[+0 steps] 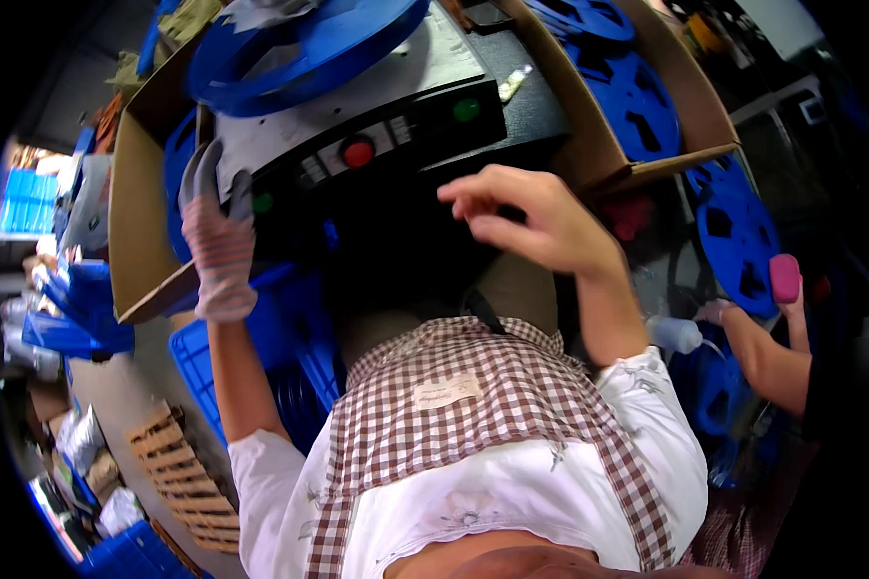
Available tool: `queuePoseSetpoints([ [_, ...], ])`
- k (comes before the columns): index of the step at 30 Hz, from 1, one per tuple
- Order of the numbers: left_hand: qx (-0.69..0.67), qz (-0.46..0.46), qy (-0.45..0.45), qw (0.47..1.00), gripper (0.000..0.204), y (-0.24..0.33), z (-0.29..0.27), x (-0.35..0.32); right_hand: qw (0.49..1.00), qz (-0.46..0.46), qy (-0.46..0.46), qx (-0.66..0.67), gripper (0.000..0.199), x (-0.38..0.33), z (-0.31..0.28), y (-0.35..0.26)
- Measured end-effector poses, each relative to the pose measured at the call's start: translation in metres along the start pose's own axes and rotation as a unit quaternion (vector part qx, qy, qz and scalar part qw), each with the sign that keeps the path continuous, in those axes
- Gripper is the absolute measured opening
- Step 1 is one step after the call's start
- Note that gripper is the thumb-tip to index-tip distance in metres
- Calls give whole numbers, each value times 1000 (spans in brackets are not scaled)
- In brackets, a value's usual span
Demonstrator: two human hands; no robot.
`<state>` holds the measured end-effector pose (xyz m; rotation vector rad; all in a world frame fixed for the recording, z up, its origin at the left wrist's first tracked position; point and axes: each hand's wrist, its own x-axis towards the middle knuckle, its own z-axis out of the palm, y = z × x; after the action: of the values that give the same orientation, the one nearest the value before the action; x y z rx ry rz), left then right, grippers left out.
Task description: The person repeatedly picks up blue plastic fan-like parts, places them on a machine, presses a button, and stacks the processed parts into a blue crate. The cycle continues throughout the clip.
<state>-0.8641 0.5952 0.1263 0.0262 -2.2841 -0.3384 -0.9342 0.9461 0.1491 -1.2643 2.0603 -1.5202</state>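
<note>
My left hand (219, 227), in a striped grey-tipped glove, is at the left end of a machine's black control panel (299, 164). Its fingers point away from me, apart, and the thumb is close to a green button (263, 202); whether it presses cannot be seen. My bare right hand (531, 217) hovers in front of the panel's right part, fingers loosely bent, thumb apart, nothing visible in it. Between the hands is a red button (357, 151); another green button (466, 109) is farther right. On the machine's pale top plate (444, 58) lies a large blue plastic reel (290, 92).
Cardboard boxes flank the machine: a left box (140, 212) and a right box (589, 125) holding blue reels (637, 106). A blue crate (198, 376) stands below my left arm, near a wooden pallet (183, 473). Another person's arm (768, 357) is at the right, beside a pink object (785, 279).
</note>
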Motion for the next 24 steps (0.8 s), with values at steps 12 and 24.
queuePoseSetpoints([
  [12, 56, 92, -20, 994, 40, 21, 7, 44, 892, -372, -156, -202, 19, -10, 7, -166],
  [24, 183, 82, -191, 961, 52, 0, 35, 89, 906, -176, -338, -184, 26, 28, 70, -96],
])
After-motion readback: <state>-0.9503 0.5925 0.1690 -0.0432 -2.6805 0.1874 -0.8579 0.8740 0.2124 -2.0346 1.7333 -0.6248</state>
